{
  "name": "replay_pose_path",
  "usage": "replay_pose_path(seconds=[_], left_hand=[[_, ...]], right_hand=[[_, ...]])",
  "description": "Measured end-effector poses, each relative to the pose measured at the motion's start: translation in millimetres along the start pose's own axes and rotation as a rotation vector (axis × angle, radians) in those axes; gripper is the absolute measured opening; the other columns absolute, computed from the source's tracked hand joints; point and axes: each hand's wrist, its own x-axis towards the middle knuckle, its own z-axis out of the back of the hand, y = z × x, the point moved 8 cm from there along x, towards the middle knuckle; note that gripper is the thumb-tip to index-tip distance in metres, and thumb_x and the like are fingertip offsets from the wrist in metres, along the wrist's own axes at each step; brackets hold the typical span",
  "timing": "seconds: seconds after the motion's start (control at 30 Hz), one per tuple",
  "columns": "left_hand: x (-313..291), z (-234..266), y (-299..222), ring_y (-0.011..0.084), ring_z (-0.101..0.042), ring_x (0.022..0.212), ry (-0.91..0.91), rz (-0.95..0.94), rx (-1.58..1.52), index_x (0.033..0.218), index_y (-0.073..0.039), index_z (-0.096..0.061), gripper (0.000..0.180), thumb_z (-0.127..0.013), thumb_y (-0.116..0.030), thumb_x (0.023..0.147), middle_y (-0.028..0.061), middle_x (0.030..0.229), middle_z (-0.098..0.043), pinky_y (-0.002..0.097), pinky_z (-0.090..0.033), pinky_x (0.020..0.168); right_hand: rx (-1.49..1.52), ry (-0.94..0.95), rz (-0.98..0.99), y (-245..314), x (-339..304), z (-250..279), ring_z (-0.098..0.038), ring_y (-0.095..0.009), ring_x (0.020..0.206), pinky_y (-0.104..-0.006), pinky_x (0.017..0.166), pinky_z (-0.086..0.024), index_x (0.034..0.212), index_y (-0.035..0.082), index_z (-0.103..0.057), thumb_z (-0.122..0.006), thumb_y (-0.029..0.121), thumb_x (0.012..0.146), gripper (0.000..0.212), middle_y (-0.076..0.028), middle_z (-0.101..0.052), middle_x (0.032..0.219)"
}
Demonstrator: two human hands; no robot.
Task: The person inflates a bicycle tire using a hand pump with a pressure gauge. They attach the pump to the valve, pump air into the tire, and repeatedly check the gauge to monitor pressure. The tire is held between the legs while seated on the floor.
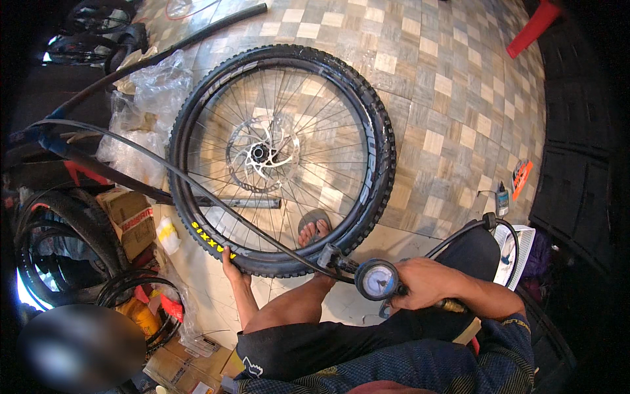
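Observation:
A bicycle wheel with a black knobbly tire (382, 154) and a silver disc brake rotor (270, 136) is held over the floor in front of me. My left hand (236, 270) grips the tire's near left edge beside yellow lettering, thumb on the sidewall, with some fingers hidden beneath. Closed in my right hand (423, 282) is a tire inflator with a round dial gauge (377, 280), just off the wheel's near right edge. A metal fitting (330, 256) beside the gauge reaches the rim; whether it sits on the valve is hard to tell.
A black hose (456, 238) loops right toward a white basket (518, 253), near a small bottle (502, 199). Leftward are a bike frame (118, 77), plastic wrap (161, 85), a cardboard box (128, 220) and spare tires (98, 230). A red stool leg (533, 29) stands far right.

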Motion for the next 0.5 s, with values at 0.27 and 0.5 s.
replay_pose_path(seconds=[0.27, 0.5], left_hand=[[-31.6, -6.5, -15.8, 0.0255, -0.067, 0.097, 0.037, -0.106, -0.111, 0.124, -0.012, -0.062, 0.052, -0.062, -0.055, 0.094, 0.0061, 0.108, -0.069, 0.0443, -0.057, 0.088], [-38.7, -4.6, -27.8, 0.0262, -0.069, 0.1, 0.171, -0.126, -0.208, 0.124, -0.01, -0.063, 0.046, -0.061, -0.044, 0.093, 0.0065, 0.111, -0.072, 0.0441, -0.058, 0.091]], right_hand=[[-0.061, -0.013, -0.035, -5.4, 4.3, -1.1, -0.067, -0.046, 0.099, -0.0533, 0.086, -0.053, 0.126, 0.002, -0.06, -0.069, 0.028, 0.079, 0.054, -0.027, -0.071, 0.105], [-0.023, -0.03, 0.008, 2.5, 9.0, 3.3, -0.067, -0.046, 0.095, -0.0542, 0.084, -0.054, 0.126, 0.003, -0.06, -0.07, 0.028, 0.079, 0.054, -0.027, -0.071, 0.1]])
